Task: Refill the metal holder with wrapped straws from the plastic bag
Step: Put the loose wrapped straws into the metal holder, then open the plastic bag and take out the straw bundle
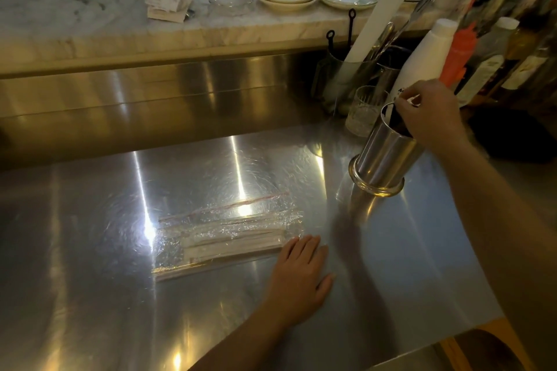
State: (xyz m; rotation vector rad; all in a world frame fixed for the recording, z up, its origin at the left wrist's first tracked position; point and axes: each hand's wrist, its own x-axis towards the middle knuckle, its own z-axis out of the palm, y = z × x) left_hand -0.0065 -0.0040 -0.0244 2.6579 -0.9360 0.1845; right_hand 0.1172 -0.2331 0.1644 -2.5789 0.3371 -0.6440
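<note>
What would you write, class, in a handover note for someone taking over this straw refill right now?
Left hand: flat and open on the steel counter, fingertips at the plastic bag.
Right hand: at the metal holder rim, pinching something white, probably a wrapped straw.
Done: holder looks nearly empty.
Left: wrapped straws remain in the bag; move them over.
</note>
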